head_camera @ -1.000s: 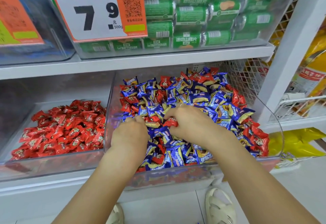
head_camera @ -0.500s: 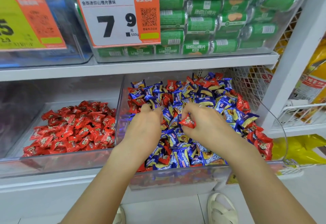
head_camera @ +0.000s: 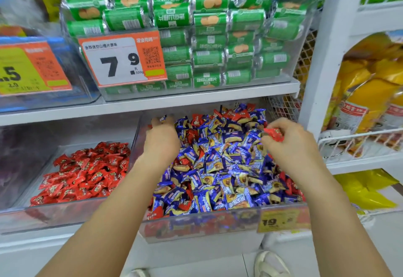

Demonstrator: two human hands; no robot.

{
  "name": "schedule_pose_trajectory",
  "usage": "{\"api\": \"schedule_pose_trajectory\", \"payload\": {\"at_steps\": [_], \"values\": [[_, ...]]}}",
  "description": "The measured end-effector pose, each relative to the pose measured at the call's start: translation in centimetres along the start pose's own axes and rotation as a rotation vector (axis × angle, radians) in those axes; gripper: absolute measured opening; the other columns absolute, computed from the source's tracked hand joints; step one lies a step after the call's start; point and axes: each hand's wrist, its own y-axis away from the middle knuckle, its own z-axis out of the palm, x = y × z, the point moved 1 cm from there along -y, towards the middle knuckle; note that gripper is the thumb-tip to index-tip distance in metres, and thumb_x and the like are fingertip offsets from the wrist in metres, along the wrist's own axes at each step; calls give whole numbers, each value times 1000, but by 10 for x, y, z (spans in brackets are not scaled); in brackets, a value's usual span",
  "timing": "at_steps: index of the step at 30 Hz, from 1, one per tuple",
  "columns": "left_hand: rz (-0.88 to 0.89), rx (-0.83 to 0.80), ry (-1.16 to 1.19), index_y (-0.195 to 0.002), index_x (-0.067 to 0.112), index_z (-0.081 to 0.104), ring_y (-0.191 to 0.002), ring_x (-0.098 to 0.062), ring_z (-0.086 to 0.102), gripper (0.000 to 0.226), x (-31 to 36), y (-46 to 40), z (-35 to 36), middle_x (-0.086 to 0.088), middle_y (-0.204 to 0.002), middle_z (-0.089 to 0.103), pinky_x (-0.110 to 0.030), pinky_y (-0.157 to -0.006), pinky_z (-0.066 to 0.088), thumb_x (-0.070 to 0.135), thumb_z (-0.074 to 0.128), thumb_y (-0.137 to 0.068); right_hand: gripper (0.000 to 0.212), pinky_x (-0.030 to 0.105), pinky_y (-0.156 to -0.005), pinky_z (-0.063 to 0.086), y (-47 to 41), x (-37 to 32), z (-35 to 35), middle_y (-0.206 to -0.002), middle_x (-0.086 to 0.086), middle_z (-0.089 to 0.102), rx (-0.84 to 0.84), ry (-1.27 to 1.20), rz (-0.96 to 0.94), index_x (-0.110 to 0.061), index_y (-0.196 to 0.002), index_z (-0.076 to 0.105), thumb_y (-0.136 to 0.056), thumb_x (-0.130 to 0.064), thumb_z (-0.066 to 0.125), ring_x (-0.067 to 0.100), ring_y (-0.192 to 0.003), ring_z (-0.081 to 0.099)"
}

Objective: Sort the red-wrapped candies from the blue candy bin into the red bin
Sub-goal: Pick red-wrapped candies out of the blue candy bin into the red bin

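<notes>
Right hand [head_camera: 290, 146] is pinching 1 red-wrapped candy [head_camera: 274, 134] between thumb and fingertips, holding it just above the right side of the blue candy bin [head_camera: 196, 226]. Left hand [head_camera: 162, 141] is reaching into the far-left part of that bin, fingers blurred among the wrappers; its grip cannot be told. Red bin [head_camera: 65, 213] is sitting just beside, to the left, holding red candies.

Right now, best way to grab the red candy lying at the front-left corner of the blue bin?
Pinch the red candy across its puffed middle, coming straight down. It lies flat atop the pile against the bin front wall, so side access is blocked. The left hand is nearer.
</notes>
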Motion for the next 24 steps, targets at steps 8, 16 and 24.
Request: {"api": "schedule_pose_trajectory", "payload": {"at_steps": [8, 16, 24], "values": [[27, -229, -48, -148, 10, 23, -116, -35, 53, 61, 15, -12, 15, -20, -137, 45, -32, -76, 48, -4, 39, -91, 57, 32, -80, 44, 9, 25, 16, -122, 19, 49, -415, 253, 43, -23, -147, 27, -93, -18, 44, 32, -103, 55], [538, -346, 180, -148, 34, 23, -126, -22, 42, 72, 52, 50, -7, -4, -149, 30, -20, -94, 37, -3, 40, -89, 61, 15, -47, 33, 7, 11, 17, -108, 8, 56, -418, 121, -54, -34, -148, 26, -93, -17, 46, 14, -61, 53], [373, 6, 136, -139, 28, 44, -118, -22, 53, 48, -4, 49, -31, -3, -128, 58, -32, -96, 41, 15, 54, -93, 19, 30, -58, 29, 15, -11, 1, -76, -1, 56, -123, 199, -120, -22, -106, 63, -92, -21, 50, 14, -60, 43]]}}
